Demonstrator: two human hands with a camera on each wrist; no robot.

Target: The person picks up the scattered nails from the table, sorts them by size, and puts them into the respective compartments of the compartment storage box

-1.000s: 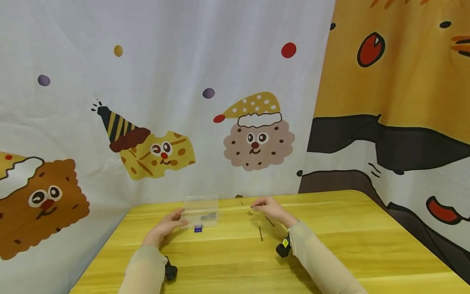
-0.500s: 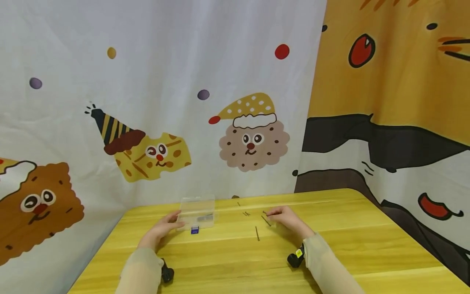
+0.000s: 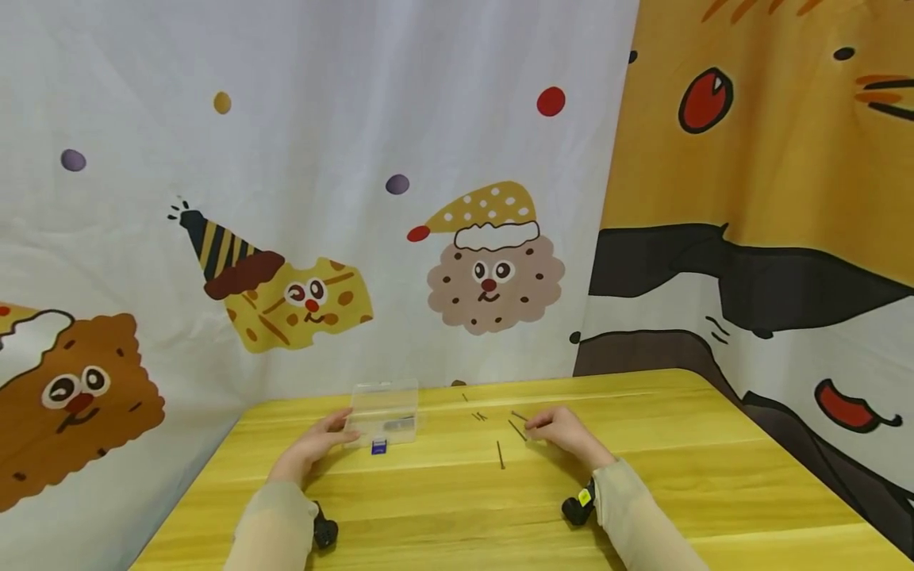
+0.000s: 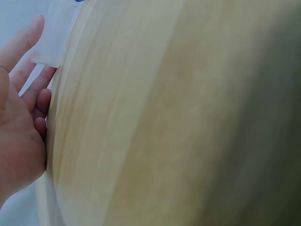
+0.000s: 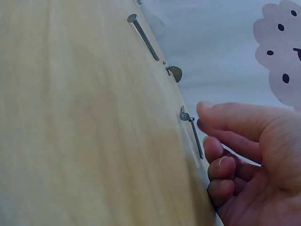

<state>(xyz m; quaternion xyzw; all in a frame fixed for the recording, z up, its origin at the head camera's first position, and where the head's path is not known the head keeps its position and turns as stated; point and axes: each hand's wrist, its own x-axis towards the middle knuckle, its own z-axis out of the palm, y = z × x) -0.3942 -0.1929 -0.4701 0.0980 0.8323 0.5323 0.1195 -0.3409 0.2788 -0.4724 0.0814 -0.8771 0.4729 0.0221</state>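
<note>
A clear plastic box [image 3: 383, 436] with its lid [image 3: 385, 394] raised stands at the back left of the table. My left hand [image 3: 321, 442] rests against the box's left side, fingers loosely extended; the left wrist view shows the fingertips at the box [image 4: 55, 40]. Two long nails lie by my right hand [image 3: 567, 434]: an upper nail [image 3: 519, 415] and a lower nail [image 3: 517, 430]. In the right wrist view, thumb and forefinger are close together beside a nail [image 5: 196, 139], with nothing visible between them. The other fingers are loosely curled.
Another long nail [image 3: 501, 455] lies nearer the front. Several short nails [image 3: 479, 416] are bunched behind it, with a small one [image 3: 465, 397] farther back. A blue piece [image 3: 378, 446] sits at the box front. A printed curtain [image 3: 400, 333] hangs behind the wooden table [image 3: 443, 515].
My right hand moved right from beside the short nails to the long nails, then drew slightly back, leaving the upper nail on the table. The left hand stayed at the box.
</note>
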